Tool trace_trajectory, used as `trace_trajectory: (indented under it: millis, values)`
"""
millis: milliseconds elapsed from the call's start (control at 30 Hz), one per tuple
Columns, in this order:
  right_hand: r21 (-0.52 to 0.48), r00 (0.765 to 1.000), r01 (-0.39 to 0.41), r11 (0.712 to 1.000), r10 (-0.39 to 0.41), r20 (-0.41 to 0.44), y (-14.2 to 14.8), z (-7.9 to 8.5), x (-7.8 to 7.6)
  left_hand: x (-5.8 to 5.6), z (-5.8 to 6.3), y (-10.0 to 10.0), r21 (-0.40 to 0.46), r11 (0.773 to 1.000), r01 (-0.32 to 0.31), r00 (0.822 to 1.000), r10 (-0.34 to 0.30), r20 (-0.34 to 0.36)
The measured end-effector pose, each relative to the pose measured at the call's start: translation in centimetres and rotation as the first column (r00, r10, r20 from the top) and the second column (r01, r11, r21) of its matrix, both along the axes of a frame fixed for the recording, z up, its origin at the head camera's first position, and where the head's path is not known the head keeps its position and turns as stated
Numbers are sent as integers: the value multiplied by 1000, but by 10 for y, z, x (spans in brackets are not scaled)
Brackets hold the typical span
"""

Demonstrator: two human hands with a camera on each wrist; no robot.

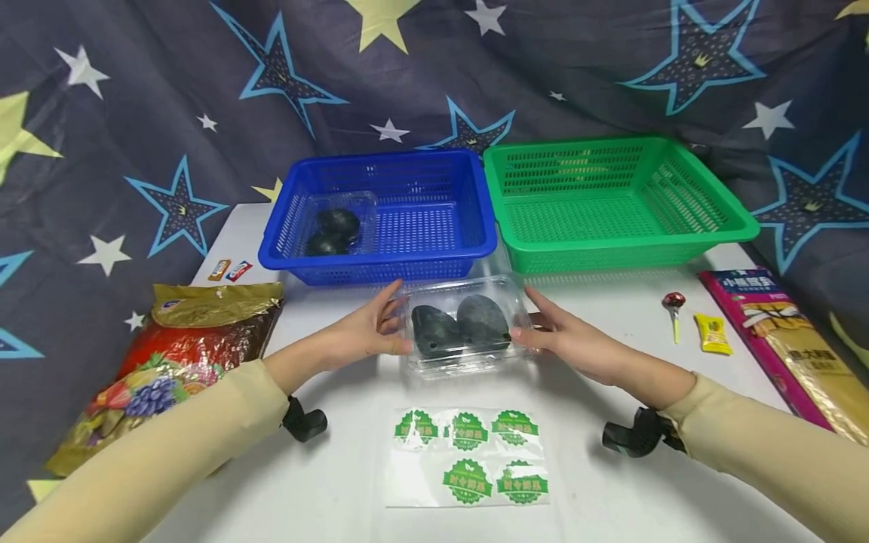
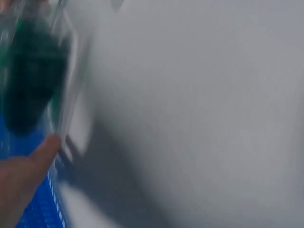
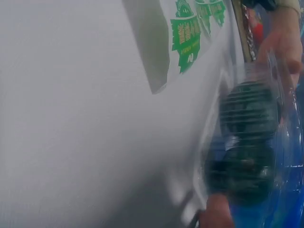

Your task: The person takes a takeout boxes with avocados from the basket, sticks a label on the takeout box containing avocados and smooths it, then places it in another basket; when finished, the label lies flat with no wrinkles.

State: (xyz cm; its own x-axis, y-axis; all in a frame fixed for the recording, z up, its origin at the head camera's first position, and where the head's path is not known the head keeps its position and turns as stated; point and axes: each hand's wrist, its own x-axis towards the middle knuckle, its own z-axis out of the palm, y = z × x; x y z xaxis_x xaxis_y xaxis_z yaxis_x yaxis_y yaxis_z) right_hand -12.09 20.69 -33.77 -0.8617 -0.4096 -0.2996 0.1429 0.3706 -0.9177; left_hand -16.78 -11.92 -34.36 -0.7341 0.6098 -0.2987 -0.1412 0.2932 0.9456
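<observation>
Both hands hold a clear plastic box above the white table in the head view, tilted toward me. Inside lie two dark green fruits that look like avocados. The left hand grips the box's left end, and the right hand grips its right end, thumbs at the near side. In the left wrist view, the blurred box wall shows beside a finger. The right wrist view shows the box's fruits and a fingertip at its edge. Below the box lies a sheet of green stickers.
Behind stand a blue basket, holding another clear box with two dark fruits, and a green basket. A red-and-gold bag lies left, near small wrapped sweets. Right are a lollipop, yellow packet and pink-gold package.
</observation>
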Motion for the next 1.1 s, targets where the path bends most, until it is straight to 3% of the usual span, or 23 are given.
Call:
trace_trajectory:
  millis: [133,300,500,633,733,800,833,900,967,1000,1033,1100]
  values:
    - [-27,1000,7,1000,-7,16,-4,0,-1,1,-1,2,18,1000,18,1000,-17,-21]
    - [-18,1000,7,1000,-7,6,-7,1,-1,-5,-4,-1,81,996,36,999,-37,16]
    - [-16,1000,12,1000,-12,8,-7,0,-2,-7,-6,-2,98,994,46,999,-48,24]
    - [-2,1000,17,1000,-17,-15,-7,1,-1,-4,-3,-3,48,999,14,1000,-15,16]
    - [64,988,53,997,-43,-152,-7,9,3,4,2,-7,-61,997,-44,999,42,-23]
    - [96,945,108,989,-72,-319,-8,18,9,15,7,-11,-176,980,-88,994,75,-79]
    - [100,903,131,986,-78,-422,-9,23,14,22,10,-12,-239,966,-103,990,76,-116]
    - [97,793,144,985,-56,-607,-16,30,24,38,13,-16,-366,923,-121,980,54,-189]
    - [105,689,72,992,26,-724,-27,32,37,54,15,-17,-445,887,-119,977,23,-214]
    - [142,661,14,990,98,-744,-33,31,43,61,15,-17,-467,877,-114,977,14,-213]
    - [197,653,-57,979,186,-734,-40,29,49,68,15,-16,-476,873,-105,978,5,-207]
    - [314,680,-208,926,368,-634,-53,22,58,77,15,-14,-470,877,-96,984,14,-177]
